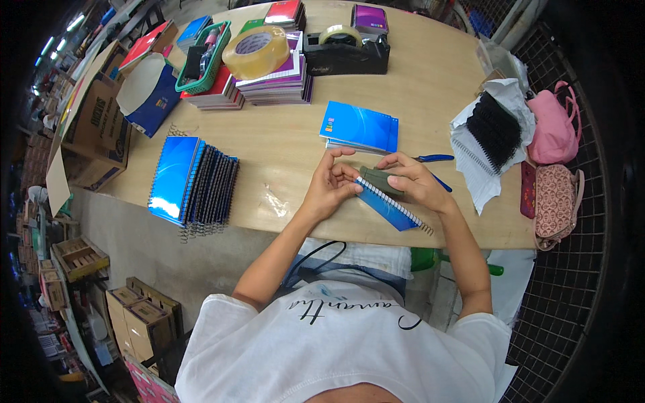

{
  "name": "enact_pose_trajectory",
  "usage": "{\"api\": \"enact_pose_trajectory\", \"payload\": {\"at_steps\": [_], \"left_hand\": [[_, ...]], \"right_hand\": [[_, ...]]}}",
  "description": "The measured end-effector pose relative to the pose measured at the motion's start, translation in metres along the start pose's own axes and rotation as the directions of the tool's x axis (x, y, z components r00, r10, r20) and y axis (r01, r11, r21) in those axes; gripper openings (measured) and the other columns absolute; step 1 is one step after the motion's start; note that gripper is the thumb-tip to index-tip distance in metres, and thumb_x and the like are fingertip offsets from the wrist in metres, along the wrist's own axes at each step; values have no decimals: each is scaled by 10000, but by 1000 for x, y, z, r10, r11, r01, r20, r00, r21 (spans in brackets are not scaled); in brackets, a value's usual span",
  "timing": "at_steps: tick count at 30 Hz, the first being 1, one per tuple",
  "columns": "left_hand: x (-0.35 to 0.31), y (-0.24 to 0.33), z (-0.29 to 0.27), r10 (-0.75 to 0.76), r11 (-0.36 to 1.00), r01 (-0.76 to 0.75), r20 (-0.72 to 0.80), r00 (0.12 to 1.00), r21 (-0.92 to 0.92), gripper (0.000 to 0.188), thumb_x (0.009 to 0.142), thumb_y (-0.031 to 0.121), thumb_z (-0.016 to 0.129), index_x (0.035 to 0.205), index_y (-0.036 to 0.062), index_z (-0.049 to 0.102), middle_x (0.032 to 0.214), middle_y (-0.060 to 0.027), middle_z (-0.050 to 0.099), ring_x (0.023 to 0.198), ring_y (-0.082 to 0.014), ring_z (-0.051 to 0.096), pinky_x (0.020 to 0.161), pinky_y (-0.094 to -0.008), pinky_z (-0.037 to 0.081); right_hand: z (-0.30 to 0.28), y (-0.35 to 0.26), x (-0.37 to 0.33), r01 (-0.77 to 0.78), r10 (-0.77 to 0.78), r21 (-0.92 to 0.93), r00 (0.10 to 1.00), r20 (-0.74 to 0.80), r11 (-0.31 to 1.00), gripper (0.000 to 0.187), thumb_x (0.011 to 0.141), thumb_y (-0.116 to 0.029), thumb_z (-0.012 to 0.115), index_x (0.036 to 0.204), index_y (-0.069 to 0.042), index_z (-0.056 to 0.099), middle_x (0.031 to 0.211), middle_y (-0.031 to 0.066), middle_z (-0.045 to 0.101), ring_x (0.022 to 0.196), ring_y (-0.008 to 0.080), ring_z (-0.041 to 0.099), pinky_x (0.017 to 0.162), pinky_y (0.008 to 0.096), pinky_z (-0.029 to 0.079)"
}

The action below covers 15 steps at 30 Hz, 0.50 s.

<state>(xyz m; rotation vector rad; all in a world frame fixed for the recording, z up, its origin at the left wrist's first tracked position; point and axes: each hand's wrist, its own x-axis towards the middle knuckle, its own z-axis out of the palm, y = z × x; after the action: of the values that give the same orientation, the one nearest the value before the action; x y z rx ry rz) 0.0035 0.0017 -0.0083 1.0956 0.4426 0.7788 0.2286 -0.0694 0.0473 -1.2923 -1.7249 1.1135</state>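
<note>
A blue notebook (388, 208) is tilted up at the table's near edge, with a wire coil (401, 207) along its upper edge. The coil's loose end sticks out past the notebook's right corner. My left hand (334, 183) pinches the notebook's left end by the coil. Curled over a dark green block-like thing (377, 178) just behind the coil, my right hand (418, 180) has its thumb close to the wire. Blue notebooks (359, 125) lie in a small pile beyond my hands. Blue-handled pliers (435, 158) lie partly hidden behind my right hand.
Coil-bound blue notebooks (178, 180) are stacked at left. Farther back are a tape roll (255, 52) on purple notebooks, a green basket (203, 57) and a black tape dispenser (346, 54). At right, black coils (494, 131) rest on white paper beside pink bags (554, 126).
</note>
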Motion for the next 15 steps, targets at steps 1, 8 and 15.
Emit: {"api": "enact_pose_trajectory", "payload": {"at_steps": [1,8,15], "left_hand": [[0,-1,0,14,1000,-14,5,1000,-1,708,754,-64,741,1334,88,365,911,-63,617,869,-131,620,780,-257,521],[-5,15,12,13,990,-18,-36,999,-137,774,807,-70,687,1440,105,278,979,-87,635,910,-137,623,787,-258,520],[-14,33,20,-17,1000,14,-137,990,-24,749,824,-74,665,1445,90,280,981,-92,654,903,-121,632,791,-247,519]], "right_hand": [[-8,-1,1,7,-11,-44,996,-90,999,377,892,-302,610,1074,19,686,1181,122,543,1043,225,553,939,327,411],[-57,20,1,-248,-240,-706,823,-515,664,590,806,-346,704,1281,-33,548,1259,185,487,1152,352,481,989,416,390],[-11,48,-47,-275,-174,-881,916,-362,384,640,795,-337,706,1330,-61,491,1455,98,382,1241,397,399,1039,533,322]]}}
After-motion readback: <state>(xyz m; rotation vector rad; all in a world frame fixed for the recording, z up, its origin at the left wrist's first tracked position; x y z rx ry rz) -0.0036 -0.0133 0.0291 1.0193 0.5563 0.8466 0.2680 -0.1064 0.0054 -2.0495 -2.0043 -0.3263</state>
